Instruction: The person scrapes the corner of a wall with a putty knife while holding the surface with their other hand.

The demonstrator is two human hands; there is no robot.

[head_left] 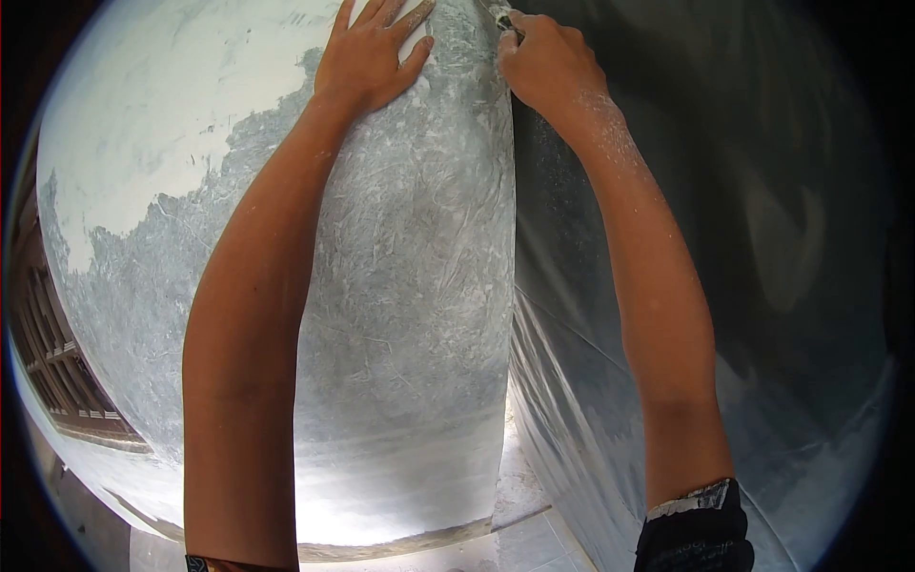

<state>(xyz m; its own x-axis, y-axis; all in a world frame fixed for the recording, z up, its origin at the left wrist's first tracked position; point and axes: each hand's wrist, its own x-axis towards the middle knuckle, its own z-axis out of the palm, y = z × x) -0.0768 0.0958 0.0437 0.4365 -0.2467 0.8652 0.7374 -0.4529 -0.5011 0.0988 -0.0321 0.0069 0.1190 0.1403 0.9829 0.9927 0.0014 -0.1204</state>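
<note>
While our left hand [372, 57] lies spread against the wall [410, 267], palm toward it, fingers fanned and thumb held well out to the side, our right hand [553, 62] is closed around the dark handle of a small tool [505, 23] at the top of the wall's right edge. The right-hand grip is narrow, with thumb and forefinger near the tool's front, but its working end is partly cut off by the top of the view, so we cannot tell whether it touches the wall. Some of our left fingertips run out of view as well. Between our hands lies a strip of bare grey surface, and below them the wall is open between our forearms, down to a bright band near its foot. The straight right edge drops beside dark plastic sheeting [782, 286], which hangs in folds behind our right forearm. Rough grey covers most of the wall, with a ragged-edged white coating [181, 86] at upper left. White specks dust our right wrist and forearm above a black sleeve [696, 534]. Beyond the wall we see a brown barred window [62, 353] at far left and pale floor [534, 545] below.
</note>
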